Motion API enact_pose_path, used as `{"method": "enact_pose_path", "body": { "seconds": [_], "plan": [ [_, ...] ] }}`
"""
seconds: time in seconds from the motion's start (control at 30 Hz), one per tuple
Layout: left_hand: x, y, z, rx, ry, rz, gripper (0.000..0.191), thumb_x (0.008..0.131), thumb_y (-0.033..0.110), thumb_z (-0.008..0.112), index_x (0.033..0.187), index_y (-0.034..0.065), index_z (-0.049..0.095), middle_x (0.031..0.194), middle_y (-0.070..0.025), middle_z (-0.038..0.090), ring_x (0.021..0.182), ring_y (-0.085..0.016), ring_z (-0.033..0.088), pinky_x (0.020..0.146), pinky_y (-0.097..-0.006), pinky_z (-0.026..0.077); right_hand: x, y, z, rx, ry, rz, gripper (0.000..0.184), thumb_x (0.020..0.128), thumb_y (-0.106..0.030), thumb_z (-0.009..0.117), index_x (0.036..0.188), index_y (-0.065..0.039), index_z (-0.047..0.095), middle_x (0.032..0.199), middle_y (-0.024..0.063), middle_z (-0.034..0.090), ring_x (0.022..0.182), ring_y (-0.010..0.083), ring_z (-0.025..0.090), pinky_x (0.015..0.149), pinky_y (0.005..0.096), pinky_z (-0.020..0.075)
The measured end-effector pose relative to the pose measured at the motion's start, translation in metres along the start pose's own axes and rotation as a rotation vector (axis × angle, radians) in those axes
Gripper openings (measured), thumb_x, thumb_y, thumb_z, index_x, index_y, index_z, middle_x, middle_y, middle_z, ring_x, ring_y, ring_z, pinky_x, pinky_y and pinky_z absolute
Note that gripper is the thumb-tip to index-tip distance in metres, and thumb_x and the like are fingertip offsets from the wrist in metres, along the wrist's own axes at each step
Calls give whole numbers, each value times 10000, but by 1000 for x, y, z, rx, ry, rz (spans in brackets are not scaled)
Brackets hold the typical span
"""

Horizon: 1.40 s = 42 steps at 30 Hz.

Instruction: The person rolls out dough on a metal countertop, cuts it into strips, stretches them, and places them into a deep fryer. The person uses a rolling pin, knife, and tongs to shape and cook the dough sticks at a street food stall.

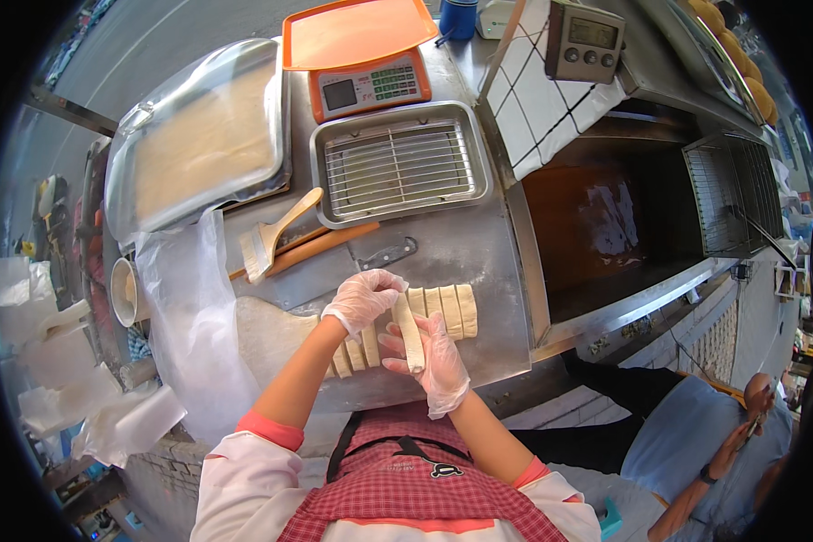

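A strip of raw dough [408,339] is held up between my two hands, both in clear plastic gloves. My left hand [367,298] pinches its far end between thumb and fingers. My right hand [444,362] is turned palm up around the near part, with the fingers on one side and the thumb on the other. Several cut dough strips [450,308] lie side by side to the right. More strips [356,353] lie to the left, next to an uncut dough sheet [271,332]. Beyond my left hand is a cleaver [318,281] with a black handle [387,254].
A brush [271,234] and rolling pin [325,245] lie beyond the cleaver. Behind stand a rack-lined metal tray [396,213], an orange scale [372,88] and a plastic-covered dough tray [206,142]. At right is a fryer of dark oil [576,264] with a wire basket [732,196]; a person [684,433] sits nearby.
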State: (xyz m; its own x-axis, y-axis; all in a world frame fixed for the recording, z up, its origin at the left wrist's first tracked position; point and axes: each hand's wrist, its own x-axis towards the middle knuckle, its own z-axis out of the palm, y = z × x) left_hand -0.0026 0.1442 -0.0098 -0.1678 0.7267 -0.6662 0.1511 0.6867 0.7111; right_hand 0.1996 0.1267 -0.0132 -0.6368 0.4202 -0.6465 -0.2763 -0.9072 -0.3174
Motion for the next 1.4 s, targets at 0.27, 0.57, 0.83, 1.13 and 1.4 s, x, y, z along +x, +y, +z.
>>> {"method": "enact_pose_path", "body": {
  "seconds": [0.27,0.57,0.83,1.13,1.4],
  "plan": [
    [-8,-47,-19,-30,8,123,180,920,83,678,1084,55,745,1022,-48,739,947,-139,674,878,-302,550,1,35,19,-17,61,14,732,1066,-604,391,1523,-33,357,1401,164,551,1253,305,609,867,451,627],
    [5,-20,-6,53,39,179,166,905,99,703,1062,67,748,967,-55,742,894,-145,695,839,-305,570,17,38,17,-16,149,-137,646,1076,-584,380,1440,-56,454,1295,124,634,1144,263,671,768,392,635],
    [20,-30,4,213,139,324,184,882,148,740,1056,93,763,999,-117,733,945,-280,714,852,-358,566,29,31,22,-154,252,-200,655,1064,-612,381,1392,-58,502,1224,121,661,971,260,729,664,367,626],
    [4,-25,7,447,149,376,331,848,169,779,1172,179,713,1054,-85,662,978,-318,677,866,-396,550,29,25,1,-61,109,-51,748,1030,-667,427,1495,-81,414,1286,132,614,1068,277,696,762,414,635],
    [1,-32,8,328,243,462,388,805,113,806,1179,150,705,1066,-84,658,990,-306,663,862,-404,548,-38,51,2,-158,165,-166,953,1009,-669,473,1607,-43,73,1436,276,466,1223,423,624,830,494,637]
  ]
}}
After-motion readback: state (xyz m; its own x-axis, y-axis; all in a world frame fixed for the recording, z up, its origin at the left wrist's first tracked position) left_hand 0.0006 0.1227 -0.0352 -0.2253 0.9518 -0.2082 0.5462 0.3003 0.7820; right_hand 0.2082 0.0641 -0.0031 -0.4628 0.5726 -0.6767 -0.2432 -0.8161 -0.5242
